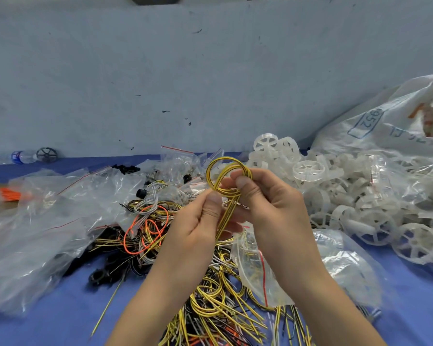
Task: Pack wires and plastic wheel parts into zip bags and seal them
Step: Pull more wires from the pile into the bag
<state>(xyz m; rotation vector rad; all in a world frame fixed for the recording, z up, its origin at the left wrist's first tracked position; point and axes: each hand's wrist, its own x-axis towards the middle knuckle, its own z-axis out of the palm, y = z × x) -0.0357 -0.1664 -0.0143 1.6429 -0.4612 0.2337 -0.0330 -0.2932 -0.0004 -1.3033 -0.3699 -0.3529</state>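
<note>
Yellow wire bundle [226,181]: a few yellow-and-black wires looped into a ring, held up above the table between both hands; the loose tails run down between the palms.
Left hand [198,223]: thumb and fingers [214,199] pinch the bundle just below the ring, where the strands cross.
Right hand [268,203]: curled round the right side of the ring, thumb pressed on the crossing, touching the left thumb.
Wire heap [210,303]: loose yellow, black, grey and white wires spread on the table under the wrists and out to the near edge.
Orange wire [145,228]: coiled on top of the heap, left of the left hand.
Zip bag [260,268]: clear, red-striped, lying under the right forearm with some wires inside; whether it is sealed I cannot tell.
Plastic wheel parts [360,203]: translucent white spoked wheels piled on the right side of the table.
Large printed bag [390,123]: slumped behind the wheels against the wall.
Empty clear bags [50,208]: crumpled across the left side, with more small red-striped ones behind the hands.
Black parts [103,273]: small rings lying near the left of the heap.
Water bottle [18,157]: on its side at the far left by the wall, a dark wheel [46,154] just beside it.
Table [60,308]: covered in blue cloth.
</note>
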